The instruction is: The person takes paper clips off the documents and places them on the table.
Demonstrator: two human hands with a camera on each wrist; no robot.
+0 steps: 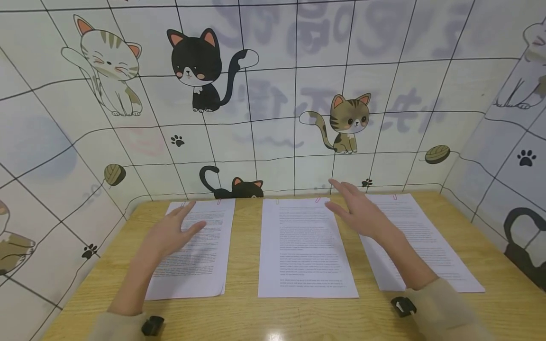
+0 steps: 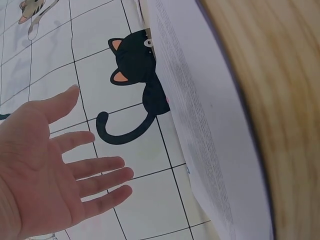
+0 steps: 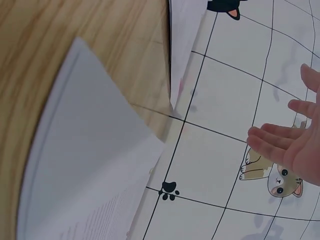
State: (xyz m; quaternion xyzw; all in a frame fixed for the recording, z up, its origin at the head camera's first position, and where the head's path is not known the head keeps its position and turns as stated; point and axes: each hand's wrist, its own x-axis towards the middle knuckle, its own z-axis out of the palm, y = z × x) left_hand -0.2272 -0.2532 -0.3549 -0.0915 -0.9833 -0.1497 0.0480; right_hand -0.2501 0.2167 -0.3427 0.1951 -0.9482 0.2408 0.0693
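Note:
My left hand (image 1: 170, 233) hovers above the left stack of printed paper (image 1: 200, 272), its fingers extended and thumb apart. In the left wrist view, the palm of that hand (image 2: 47, 172) faces the camera with nothing in it. Between the middle printed stack (image 1: 304, 255) and the right one (image 1: 431, 258), my right hand (image 1: 358, 213) is raised, fingers reaching toward the wall. The right wrist view shows this hand (image 3: 292, 137) with loosely extended fingers, holding nothing. Along the stacks' far edges sit small paper clips, including a yellow one (image 1: 277, 201) and a pink one (image 1: 317, 200).
All three stacks lie side by side on a wooden table (image 1: 273, 317). A white wall covering (image 1: 273, 137) with grid lines and cartoon cats rises behind the table and along both sides. Dark wrist devices (image 1: 152, 326) are worn at both beige cuffs.

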